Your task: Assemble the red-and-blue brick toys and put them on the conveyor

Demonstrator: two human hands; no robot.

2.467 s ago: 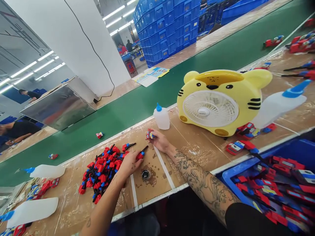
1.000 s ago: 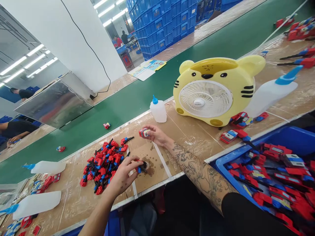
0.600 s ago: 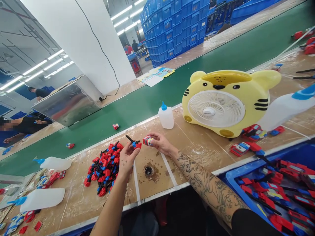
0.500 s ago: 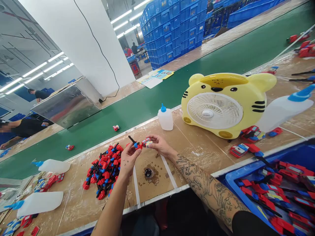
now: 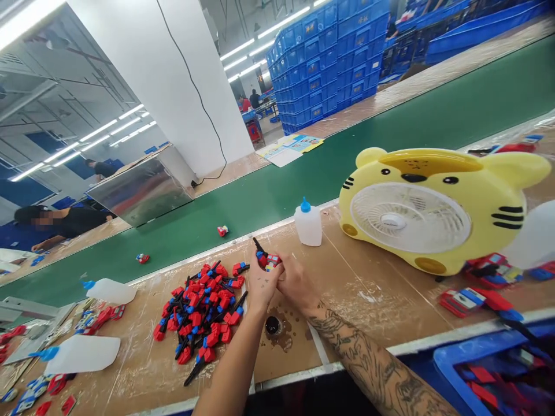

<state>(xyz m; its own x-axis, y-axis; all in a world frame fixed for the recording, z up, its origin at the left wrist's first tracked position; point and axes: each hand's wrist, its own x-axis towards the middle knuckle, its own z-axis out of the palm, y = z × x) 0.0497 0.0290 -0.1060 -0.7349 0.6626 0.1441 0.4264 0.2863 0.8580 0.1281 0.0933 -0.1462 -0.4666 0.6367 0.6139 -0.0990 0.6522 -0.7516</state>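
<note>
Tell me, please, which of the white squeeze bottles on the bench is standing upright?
The small blue-capped bottle beside the yellow tiger fan stands upright; the two bottles at far left lie on their sides.

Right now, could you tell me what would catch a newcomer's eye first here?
Most likely the yellow tiger-shaped fan on the bench at right. Next, the heap of red, blue and black parts at left. Between them, the left hand and right hand meet around a small red-and-blue piece, near a white glue bottle.
</note>
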